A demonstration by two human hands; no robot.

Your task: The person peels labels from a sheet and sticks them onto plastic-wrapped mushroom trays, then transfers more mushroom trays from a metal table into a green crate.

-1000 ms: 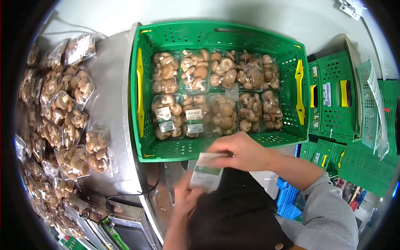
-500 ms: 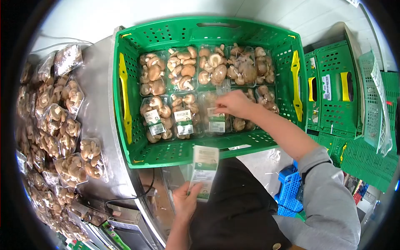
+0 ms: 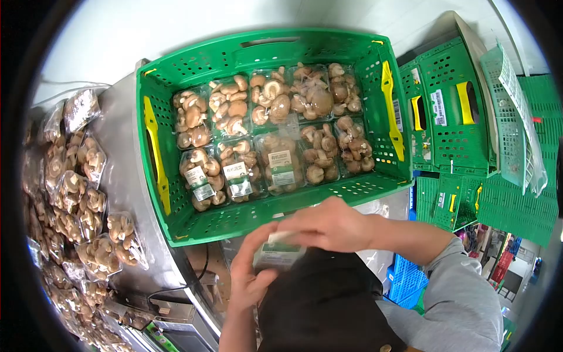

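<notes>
My left hand (image 3: 249, 276) holds a stack of green and white labels (image 3: 277, 256) just below the front wall of a green crate (image 3: 258, 210). My right hand (image 3: 328, 224) is at the top edge of that stack, fingers pinched on a label. The crate holds several clear packs of brown mushrooms (image 3: 270, 132) in two rows. Three packs in the near row carry labels, the newest on the third pack (image 3: 282, 167); the pack at the near right (image 3: 350, 148) has none.
Many wrapped mushroom packs (image 3: 76, 199) lie on the steel table (image 3: 126, 176) to the left. Folded green crates (image 3: 463, 123) are stacked to the right, with a blue crate (image 3: 402, 276) on the floor below. A cable runs along the table's near edge.
My right hand left the third near-row pack, which now bears a label, and came back down to the stack in my left hand. The view has shifted left.
</notes>
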